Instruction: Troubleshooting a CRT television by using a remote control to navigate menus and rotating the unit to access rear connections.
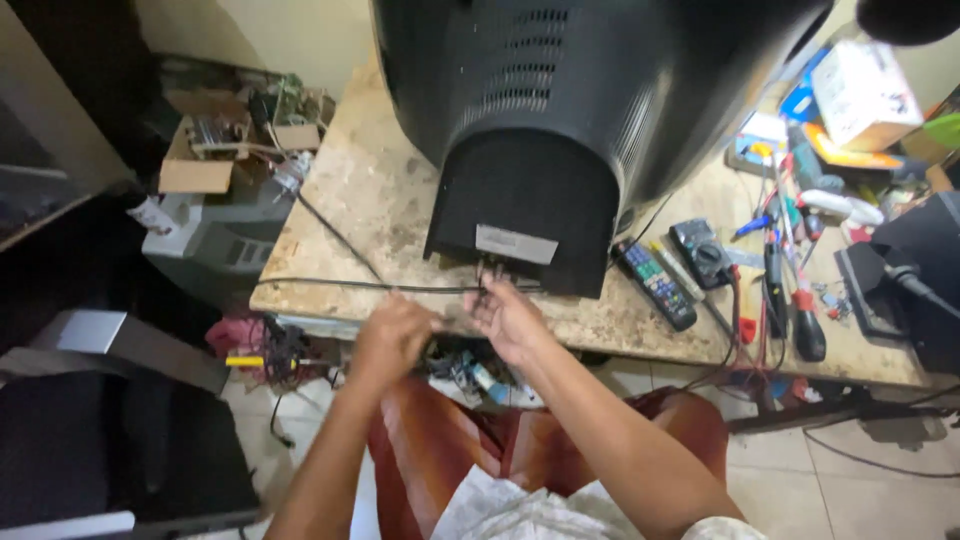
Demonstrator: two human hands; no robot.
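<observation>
Here, head view:
Left hand (392, 335): fingers curled tight, pinching the black cable (330, 285) at the table's (350, 200) front edge.
Right hand (508, 318): fingers bent, tips on the cable's end at the television's (530, 130) lower back; whether they pinch it cannot be told.
Arms: both reach forward from the lap, wrists close together.
Around: remote control (655, 283), multimeter (700, 252) and screwdrivers (800, 310) lie to the right; the television fills the table's middle.
</observation>
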